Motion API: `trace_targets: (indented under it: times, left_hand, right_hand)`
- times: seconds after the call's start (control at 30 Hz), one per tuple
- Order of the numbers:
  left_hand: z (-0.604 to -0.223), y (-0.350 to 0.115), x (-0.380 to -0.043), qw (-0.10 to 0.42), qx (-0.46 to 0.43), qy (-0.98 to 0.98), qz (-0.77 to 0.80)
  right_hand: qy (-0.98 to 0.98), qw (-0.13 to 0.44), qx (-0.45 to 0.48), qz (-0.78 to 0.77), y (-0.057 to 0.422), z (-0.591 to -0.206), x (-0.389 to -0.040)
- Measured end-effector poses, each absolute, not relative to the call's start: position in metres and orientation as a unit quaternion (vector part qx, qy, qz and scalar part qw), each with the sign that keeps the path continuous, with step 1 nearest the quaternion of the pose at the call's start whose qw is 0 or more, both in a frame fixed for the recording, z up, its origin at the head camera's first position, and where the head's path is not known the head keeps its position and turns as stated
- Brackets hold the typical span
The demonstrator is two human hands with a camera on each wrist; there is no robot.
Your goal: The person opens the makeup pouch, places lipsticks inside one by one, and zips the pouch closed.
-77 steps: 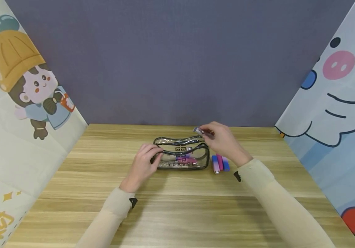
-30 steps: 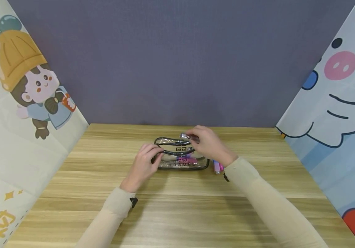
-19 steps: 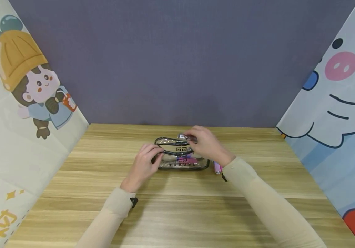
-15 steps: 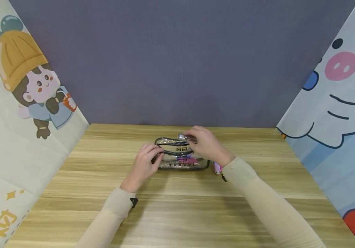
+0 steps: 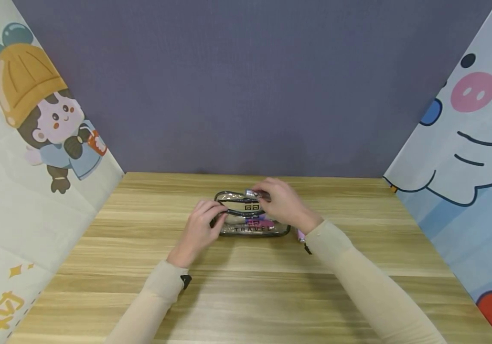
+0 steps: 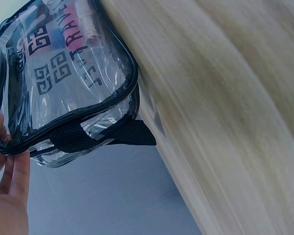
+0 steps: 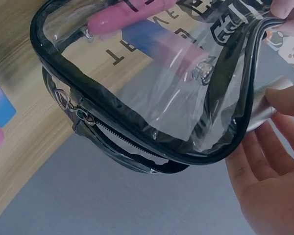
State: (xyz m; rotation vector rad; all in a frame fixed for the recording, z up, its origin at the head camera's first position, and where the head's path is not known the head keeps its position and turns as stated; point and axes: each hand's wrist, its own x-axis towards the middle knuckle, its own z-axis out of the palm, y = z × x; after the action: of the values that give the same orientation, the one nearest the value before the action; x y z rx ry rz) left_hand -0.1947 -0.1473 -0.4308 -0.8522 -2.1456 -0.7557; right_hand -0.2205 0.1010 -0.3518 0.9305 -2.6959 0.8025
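Note:
A clear travel pouch (image 5: 252, 229) with black piping and black lettering stands on the table. My left hand (image 5: 197, 229) pinches its upper left edge, with the thumb on one side and the fingers on the other in the left wrist view. In my right hand (image 5: 283, 204) is a silver cylindrical tube (image 7: 264, 105), held between thumb and fingers at the pouch's opening. One end of the tube lies behind the clear plastic. Inside the pouch are a pink tube (image 7: 130, 15) and a blue-to-pink tube (image 7: 161, 49) with a clear faceted end.
Right of the pouch lie more coloured tubes, one lilac (image 5: 300, 234), partly hidden by my right wrist; the right wrist view shows a blue-and-lilac one (image 7: 1, 104). The wooden table (image 5: 246, 296) ends at a grey back panel (image 5: 246, 95). Printed cloths hang on both sides.
My right hand has brought the silver tube leftward from beyond the pouch's right end, then slightly down into its opening. My left hand keeps its grip on the pouch edge.

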Motion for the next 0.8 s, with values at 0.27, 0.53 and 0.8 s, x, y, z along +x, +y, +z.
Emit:
trace_targets:
  times: [0.27,0.53,0.8]
  left_hand:
    - [-0.429,-0.147,-0.193,0.343,-0.329,-0.832,-0.286]
    - [-0.430,-0.147,-0.192,0.341,-0.326,-0.832,-0.290]
    - [-0.431,-0.147,-0.194,0.337,-0.320,-0.833,-0.299]
  right_hand:
    - [-0.911,0.084,0.308,0.262,0.101,-0.354,-0.221]
    - [-0.908,0.093,0.308,0.268,0.106,-0.355,-0.220]
    - [-0.904,0.103,0.311,0.275,0.111,-0.353,-0.220]
